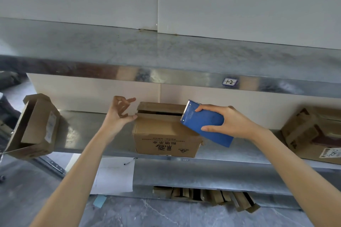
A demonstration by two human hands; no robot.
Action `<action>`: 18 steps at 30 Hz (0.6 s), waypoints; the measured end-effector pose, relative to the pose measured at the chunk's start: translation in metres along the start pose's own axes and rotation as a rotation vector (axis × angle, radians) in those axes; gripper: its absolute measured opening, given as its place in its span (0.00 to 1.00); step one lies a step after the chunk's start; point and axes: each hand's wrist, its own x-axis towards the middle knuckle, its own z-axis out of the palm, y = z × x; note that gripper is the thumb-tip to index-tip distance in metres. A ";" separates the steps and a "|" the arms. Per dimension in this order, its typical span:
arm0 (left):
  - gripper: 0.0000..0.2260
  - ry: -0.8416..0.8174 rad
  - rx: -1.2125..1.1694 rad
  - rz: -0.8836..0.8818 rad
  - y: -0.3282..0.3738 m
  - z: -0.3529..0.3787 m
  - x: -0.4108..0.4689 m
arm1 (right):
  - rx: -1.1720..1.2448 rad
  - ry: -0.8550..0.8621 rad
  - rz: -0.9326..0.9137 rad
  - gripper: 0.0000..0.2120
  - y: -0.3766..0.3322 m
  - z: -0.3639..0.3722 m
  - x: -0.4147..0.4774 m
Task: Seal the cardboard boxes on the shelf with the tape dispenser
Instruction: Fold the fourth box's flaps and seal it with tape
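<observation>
A brown cardboard box (pixel 162 138) with printed characters on its front stands in the middle of the metal shelf (pixel 88 131). Its top flaps meet with a dark gap between them. My right hand (pixel 230 121) grips the blue tape dispenser (pixel 204 125), whose toothed edge is at the box's top right corner. My left hand (pixel 119 114) is at the box's top left corner, the thumb touching the near flap's edge, the other fingers spread and holding nothing.
Another cardboard box (pixel 35 127) sits at the shelf's left end, tilted, with an open flap. A third box (pixel 313 134) with a label stands at the right. An upper shelf (pixel 166 57) hangs overhead. Below lie white paper sheets (pixel 114 175) and cardboard pieces (pixel 206 197).
</observation>
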 end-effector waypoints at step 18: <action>0.19 -0.195 0.009 0.004 -0.029 -0.007 0.014 | 0.064 -0.004 0.125 0.19 -0.007 0.001 0.016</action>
